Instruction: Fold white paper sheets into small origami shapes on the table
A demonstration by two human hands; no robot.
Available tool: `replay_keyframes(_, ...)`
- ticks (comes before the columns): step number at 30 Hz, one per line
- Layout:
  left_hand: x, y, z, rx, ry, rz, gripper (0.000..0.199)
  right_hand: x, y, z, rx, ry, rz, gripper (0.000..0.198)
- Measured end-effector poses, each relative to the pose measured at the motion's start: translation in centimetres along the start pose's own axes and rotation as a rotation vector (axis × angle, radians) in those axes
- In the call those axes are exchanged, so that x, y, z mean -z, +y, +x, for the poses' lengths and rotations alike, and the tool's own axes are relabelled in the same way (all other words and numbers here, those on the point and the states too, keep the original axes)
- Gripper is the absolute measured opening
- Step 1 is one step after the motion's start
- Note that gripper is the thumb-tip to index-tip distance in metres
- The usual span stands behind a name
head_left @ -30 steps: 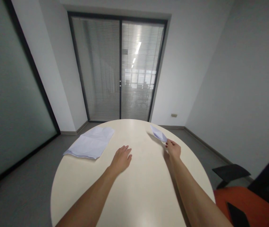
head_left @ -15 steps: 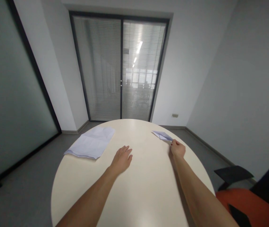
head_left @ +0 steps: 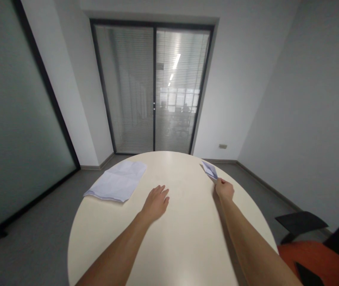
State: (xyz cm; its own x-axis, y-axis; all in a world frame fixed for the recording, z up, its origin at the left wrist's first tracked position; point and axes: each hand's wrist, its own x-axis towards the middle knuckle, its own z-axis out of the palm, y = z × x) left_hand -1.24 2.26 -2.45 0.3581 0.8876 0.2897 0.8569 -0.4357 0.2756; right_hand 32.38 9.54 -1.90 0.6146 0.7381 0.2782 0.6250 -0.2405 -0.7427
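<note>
The right hand (head_left: 225,189) pinches the near end of a small, folded piece of white paper (head_left: 210,170), which juts forward and slightly left from its closed fingertips. The left hand (head_left: 156,203) is palm down over the round, cream-coloured table (head_left: 184,226), fingers loosely spread; left of those fingers lies a flat, creased stack of white paper sheets (head_left: 117,180).

Table (head_left: 184,222): tons of room right of left fingers (head_left: 158,190)
Sheets (head_left: 117,180): kinda block their left
Folded paper (head_left: 210,169): blocks past right fingers (head_left: 220,182)
</note>
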Motion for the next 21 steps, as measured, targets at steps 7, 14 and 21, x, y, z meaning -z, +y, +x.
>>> replay_keyframes(7, 0.9, 0.2, -0.2, 0.064, 0.080, 0.138, 0.044, 0.7, -3.1, -3.1, 0.011, 0.075, 0.094, 0.055)
replay_keyframes(14, 2.7, -1.6, -0.4, 0.429, 0.187, 0.401, 0.048, -1.9, -6.4, -8.4, 0.194, -0.173, 0.056, 0.045)
replay_keyframes(21, 2.8, -2.1, -0.4, 0.608, 0.071, 0.380, 0.053, -2.1, -5.2, -9.8, 0.441, -0.360, -0.119, 0.031)
